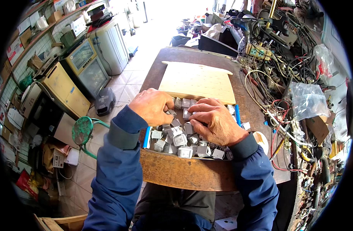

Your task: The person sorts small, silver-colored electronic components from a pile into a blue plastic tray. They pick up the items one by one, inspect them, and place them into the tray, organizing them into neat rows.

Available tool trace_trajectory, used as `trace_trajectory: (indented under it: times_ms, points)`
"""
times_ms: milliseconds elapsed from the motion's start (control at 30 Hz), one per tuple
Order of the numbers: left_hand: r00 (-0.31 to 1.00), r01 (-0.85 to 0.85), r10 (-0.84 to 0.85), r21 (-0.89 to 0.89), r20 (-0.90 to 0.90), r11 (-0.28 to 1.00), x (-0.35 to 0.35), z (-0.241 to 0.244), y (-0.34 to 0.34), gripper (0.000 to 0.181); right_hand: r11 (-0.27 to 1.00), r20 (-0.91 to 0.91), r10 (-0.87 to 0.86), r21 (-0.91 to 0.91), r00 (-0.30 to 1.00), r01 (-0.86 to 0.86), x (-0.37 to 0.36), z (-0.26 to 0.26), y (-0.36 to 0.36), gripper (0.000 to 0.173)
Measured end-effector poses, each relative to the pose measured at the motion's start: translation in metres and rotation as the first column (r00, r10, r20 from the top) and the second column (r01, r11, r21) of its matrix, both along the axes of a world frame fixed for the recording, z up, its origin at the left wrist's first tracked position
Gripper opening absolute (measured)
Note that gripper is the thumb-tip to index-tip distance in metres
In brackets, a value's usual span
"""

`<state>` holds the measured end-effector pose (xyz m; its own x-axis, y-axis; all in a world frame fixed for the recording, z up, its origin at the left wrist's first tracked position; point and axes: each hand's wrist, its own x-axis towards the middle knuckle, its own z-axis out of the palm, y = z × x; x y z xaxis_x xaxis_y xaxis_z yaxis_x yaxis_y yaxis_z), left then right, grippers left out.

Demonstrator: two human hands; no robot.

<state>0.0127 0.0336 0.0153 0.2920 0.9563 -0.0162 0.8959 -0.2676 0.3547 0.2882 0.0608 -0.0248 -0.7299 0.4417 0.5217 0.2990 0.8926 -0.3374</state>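
Observation:
A shallow box with blue side edges (238, 115) lies on the wooden table (188, 173), filled with many small grey-white plastic switches (180, 140). My left hand (154, 106) is over the box's left part, thumb and fingers closed on one small grey piece. My right hand (215, 121) lies over the box's right part, its fingertips on another switch; whether it grips that switch is hard to tell. Behind the box rests a pale wooden board (196, 80). One loose switch (246, 126) sits outside the box at its right.
A round cream-coloured dish or lid (260, 141) lies by my right wrist. Tangled cables (276, 86), a clear plastic bag (309, 101) and tools crowd the right side. A green round-topped metal stand (82, 130) is on the left, before old appliances (64, 89).

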Motion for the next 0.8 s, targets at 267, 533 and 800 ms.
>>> trace_trajectory:
  times_ms: [267,533,800]
  points:
    - [0.994,0.057,-0.068,0.129,0.081,0.990,0.001,-0.006,0.004,0.026,0.999,-0.022,0.031,-0.007,0.999,-0.031,-0.002,0.001,0.000,0.014]
    - [0.980,0.020,-0.019,-0.006,0.199,1.000,0.009,-0.001,0.002,0.026,1.000,-0.041,0.029,-0.003,0.999,-0.029,-0.001,-0.001,0.002,0.013]
    - [0.991,0.127,-0.130,0.084,0.029,0.988,0.011,-0.001,0.000,0.040,1.000,-0.010,0.014,-0.018,1.000,-0.014,0.000,0.002,-0.001,0.014]
